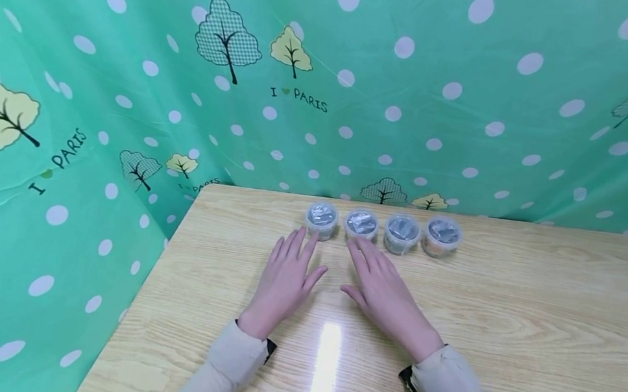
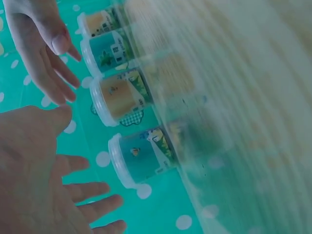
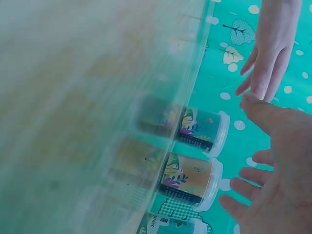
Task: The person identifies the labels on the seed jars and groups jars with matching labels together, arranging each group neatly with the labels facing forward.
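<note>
Several small round tubs with clear lids stand in a row near the table's far edge. The leftmost tub [image 1: 322, 216] and the third one [image 1: 402, 232] show teal sides in the left wrist view; the second tub [image 1: 362, 221] and the rightmost tub [image 1: 442, 235] look orange there. My left hand [image 1: 283, 280], palm down with fingers spread, has its fingertips just in front of the leftmost tub. With fingers extended and thumb apart, my right hand [image 1: 390, 297] overlaps the second tub's front edge in the head view. Neither hand holds anything.
A light wood-grain table [image 1: 539, 328] lies under the hands, with a bright light reflection near its front middle. A green cloth [image 1: 398, 88] with white dots and printed trees hangs behind the table and along its left side.
</note>
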{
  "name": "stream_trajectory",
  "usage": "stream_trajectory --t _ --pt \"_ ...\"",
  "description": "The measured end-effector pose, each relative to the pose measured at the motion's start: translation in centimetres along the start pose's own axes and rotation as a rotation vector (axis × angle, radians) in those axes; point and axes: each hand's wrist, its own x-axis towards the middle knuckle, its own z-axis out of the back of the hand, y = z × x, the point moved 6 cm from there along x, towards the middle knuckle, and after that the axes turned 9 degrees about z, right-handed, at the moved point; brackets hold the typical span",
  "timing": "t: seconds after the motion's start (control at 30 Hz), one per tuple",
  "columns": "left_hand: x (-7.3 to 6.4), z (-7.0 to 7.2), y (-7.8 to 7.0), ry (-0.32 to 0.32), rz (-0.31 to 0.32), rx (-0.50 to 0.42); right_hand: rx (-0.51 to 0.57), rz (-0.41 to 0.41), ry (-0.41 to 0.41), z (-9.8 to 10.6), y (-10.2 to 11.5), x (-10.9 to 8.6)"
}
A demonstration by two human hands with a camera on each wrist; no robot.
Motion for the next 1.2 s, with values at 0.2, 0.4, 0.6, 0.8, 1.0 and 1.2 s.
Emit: stream_trajectory --t 0.2,0.4,0.6,0.8,1.0,1.2 --pt "0.6 0.1 0.3 -0.029 0.013 -0.047 -0.006 0.023 -0.031 0.0 -0.2 1.4" --pt "1.4 0.0 0.6 -0.026 0.022 -0.049 0.001 0.033 -0.046 -0.2 -0.6 2.6" --pt "2.3 0.0 1.1 -0.057 0.026 -0.098 0.028 0.008 -0.041 -0.6 -1.0 3.9" --pt "3.0 -0.2 1.6 -0.087 0.027 -0.109 0.029 0.003 -0.051 -0.7 -1.2 4.8" --pt "3.5 -0.2 1.9 -0.089 0.039 -0.144 0.024 0.023 -0.062 -0.8 -1.1 5.7" --pt "4.1 -0.5 2.3 -0.061 0.068 -0.168 0.019 0.012 -0.063 -1.1 -1.2 6.9"
